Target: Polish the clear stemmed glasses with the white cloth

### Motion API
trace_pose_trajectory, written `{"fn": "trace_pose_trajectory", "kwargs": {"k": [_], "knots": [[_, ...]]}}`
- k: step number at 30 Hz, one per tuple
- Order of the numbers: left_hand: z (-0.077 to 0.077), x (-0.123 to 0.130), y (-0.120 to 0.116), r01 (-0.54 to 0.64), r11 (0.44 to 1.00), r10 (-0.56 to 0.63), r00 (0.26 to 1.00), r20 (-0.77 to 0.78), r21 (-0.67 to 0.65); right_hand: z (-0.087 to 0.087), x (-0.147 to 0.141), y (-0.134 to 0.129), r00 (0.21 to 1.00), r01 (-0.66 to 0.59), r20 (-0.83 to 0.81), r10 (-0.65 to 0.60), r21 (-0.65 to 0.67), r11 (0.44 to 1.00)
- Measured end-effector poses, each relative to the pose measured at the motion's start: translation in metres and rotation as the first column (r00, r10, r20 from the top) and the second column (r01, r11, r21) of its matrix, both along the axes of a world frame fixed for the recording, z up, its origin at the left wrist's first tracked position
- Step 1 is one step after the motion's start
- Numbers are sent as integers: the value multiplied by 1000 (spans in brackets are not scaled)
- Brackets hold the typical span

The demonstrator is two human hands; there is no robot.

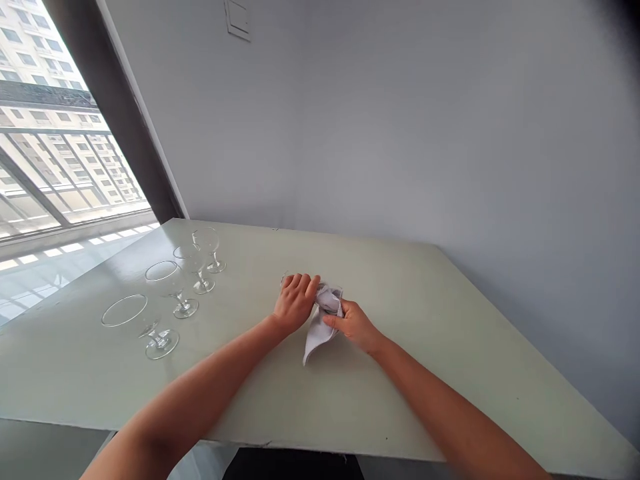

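Note:
My left hand (296, 301) is closed around a clear stemmed glass (338, 291), held on its side above the middle of the table, its mouth facing right. The fingers cover much of the stem and bowl. A white cloth (320, 335) is bunched partly inside the bowl, and one corner of it hangs down in a point. My right hand (354, 325) pinches the cloth at the glass's rim, thumb toward me; its other fingertips are hidden behind cloth and glass.
Several clear stemmed glasses stand upright in a slanting row on the left, the nearest glass (161, 341) closest to me. The pale glossy table (450, 373) meets grey walls (400, 133) at the back and right. A large window (60, 153) is at far left.

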State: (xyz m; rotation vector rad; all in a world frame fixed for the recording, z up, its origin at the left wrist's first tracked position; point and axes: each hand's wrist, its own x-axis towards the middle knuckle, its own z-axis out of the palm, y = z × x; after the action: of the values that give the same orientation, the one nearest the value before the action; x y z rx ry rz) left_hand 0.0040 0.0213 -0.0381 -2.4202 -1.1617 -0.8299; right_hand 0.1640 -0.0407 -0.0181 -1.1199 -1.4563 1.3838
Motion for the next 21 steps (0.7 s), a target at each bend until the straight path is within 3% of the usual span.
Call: {"fn": "trace_pose_trajectory", "kwargs": {"k": [4,7,10,12,15,17,19,21], "knots": [[4,4,-7,-2,1000,2,1000,-2,-21,-11,-8,-1,985,152,-80,-150,25,988],[9,5,-10,18,1000,-19,999,-29,-4,-13,-12,1,928,270,-242,-284,-90,959],[14,2,-9,91,991,-88,996,-32,102,-6,-8,4,836,201,-455,-308,-268,942],[17,-3,-7,139,975,-139,990,-14,173,0,-2,5,799,136,-526,-291,-313,940],[22,-9,-1,200,963,-203,979,0,179,6,3,3,836,105,-495,-235,-276,955],[25,-12,2,219,972,-222,975,23,90,9,6,0,901,133,-391,-189,-166,977],[29,-15,5,236,968,-231,971,61,-85,12,11,-2,964,137,-226,-139,-24,990],[34,-18,6,294,886,-282,955,86,-358,14,18,-1,996,70,-66,-65,68,995]]}}
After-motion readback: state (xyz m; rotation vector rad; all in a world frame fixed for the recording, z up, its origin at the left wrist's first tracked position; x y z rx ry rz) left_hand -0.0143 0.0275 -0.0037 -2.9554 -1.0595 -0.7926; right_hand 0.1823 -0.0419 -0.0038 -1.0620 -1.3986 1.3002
